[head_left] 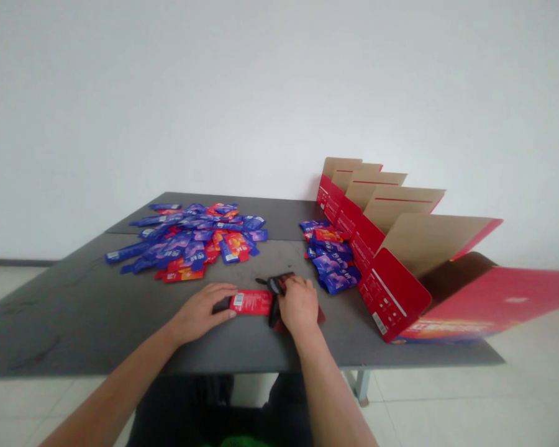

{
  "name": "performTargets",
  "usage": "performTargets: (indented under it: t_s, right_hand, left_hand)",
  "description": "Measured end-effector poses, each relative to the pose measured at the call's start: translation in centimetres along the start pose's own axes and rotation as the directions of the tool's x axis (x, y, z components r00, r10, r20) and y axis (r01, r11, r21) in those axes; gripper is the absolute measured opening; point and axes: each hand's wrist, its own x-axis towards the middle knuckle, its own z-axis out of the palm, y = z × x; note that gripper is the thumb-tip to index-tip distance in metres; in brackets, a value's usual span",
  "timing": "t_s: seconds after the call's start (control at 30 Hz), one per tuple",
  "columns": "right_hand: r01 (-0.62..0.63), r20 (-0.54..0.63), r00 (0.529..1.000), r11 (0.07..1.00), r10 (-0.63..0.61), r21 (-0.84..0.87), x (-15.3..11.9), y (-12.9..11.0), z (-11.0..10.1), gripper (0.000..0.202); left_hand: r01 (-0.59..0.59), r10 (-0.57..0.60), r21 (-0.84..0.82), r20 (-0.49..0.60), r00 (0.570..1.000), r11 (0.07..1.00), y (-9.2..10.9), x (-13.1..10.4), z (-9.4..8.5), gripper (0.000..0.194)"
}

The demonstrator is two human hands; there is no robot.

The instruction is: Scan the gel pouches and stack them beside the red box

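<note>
A small flat red packet [255, 303] with a white barcode lies on the grey table in front of me. My left hand [200, 315] grips its left end, fingers along the far edge and thumb along the near edge. A dark piece [222, 304] shows between that thumb and those fingers; its kind cannot be made out. My right hand [299, 304] is closed on a black, handle-like object [274, 287] across the packet's right end. Beneath this hand a dark reddish-brown flat piece shows, mostly covered. The right fingertips are partly hidden.
A pile of blue and red-orange packets [186, 239] spreads over the table's [97, 310] far left. A smaller heap of similar packets [333, 261] lies right of centre. Along the right edge stand several open red cartons [391, 292] with raised brown flaps. A white wall stands behind.
</note>
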Motion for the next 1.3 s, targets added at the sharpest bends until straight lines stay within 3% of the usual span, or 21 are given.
performTargets:
  t_s: [0.1,0.2,0.27,0.37,0.47,0.53,0.63,0.77,0.87,1.0,1.07,1.3]
  right_hand:
    - [0.063,-0.048,0.997,0.998,-0.062,0.026,0.5,-1.6,-0.6,0.02]
    - [0.206,-0.066,0.977,0.976,-0.201,0.075,-0.1,-5.7,1.0,0.023]
    - [0.238,-0.03,0.971,0.967,-0.236,0.088,-0.8,-6.9,2.2,0.023]
    - [0.174,-0.015,0.985,0.98,-0.173,0.092,-1.1,-4.2,2.3,0.024]
    - [0.05,-0.001,0.999,0.998,-0.05,0.033,-0.3,0.1,0.4,0.023]
    - [0.016,-0.001,1.0,1.0,-0.016,0.009,0.1,0.8,-1.0,0.024]
    - [0.099,-0.062,0.994,0.993,-0.095,0.059,0.0,-2.3,-1.2,0.025]
    - [0.262,-0.051,0.965,0.96,-0.258,0.101,-1.1,-6.7,1.1,0.023]
    - [0.195,-0.012,0.981,0.977,-0.195,0.088,-1.6,-4.6,1.7,0.024]
    - [0.005,-0.026,1.0,1.0,-0.005,0.013,-2.3,1.9,-0.3,0.024]
    - [-0.035,-0.04,0.999,0.999,0.035,-0.01,-3.3,3.9,-1.2,0.022]
    - [-0.089,-0.07,0.993,0.996,0.09,0.01,-5.7,3.8,-1.2,0.022]
  left_hand:
    - [0.004,-0.004,0.015,0.001,1.0,1.0,-0.1,0.1,0.0,0.044]
    - [0.004,-0.004,0.025,-0.001,1.0,1.0,0.1,0.1,0.0,0.039]
    - [0.017,-0.017,0.029,-0.001,1.0,0.999,0.3,0.1,-0.1,0.033]
    - [0.006,-0.006,0.013,-0.013,1.0,1.0,0.3,0.1,-0.1,0.035]
    - [-0.02,0.02,0.004,-0.022,1.0,1.0,0.0,0.0,0.1,0.043]
    - [-0.014,0.014,0.009,-0.02,1.0,1.0,-0.2,0.1,0.2,0.044]
    - [-0.014,0.014,0.008,-0.021,1.0,1.0,-0.3,0.2,0.3,0.043]
    - [-0.008,0.008,0.0,-0.021,1.0,1.0,0.0,0.1,0.2,0.033]
    - [0.009,-0.009,-0.004,-0.029,1.0,1.0,0.2,0.0,0.1,0.035]
    - [-0.004,0.004,0.014,-0.01,1.0,1.0,0.4,0.0,-0.2,0.045]
    - [0.007,-0.007,0.028,-0.002,1.0,1.0,0.5,0.0,-0.2,0.045]
    - [-0.048,0.041,0.071,0.094,0.995,0.996,0.1,0.2,-1.2,0.048]
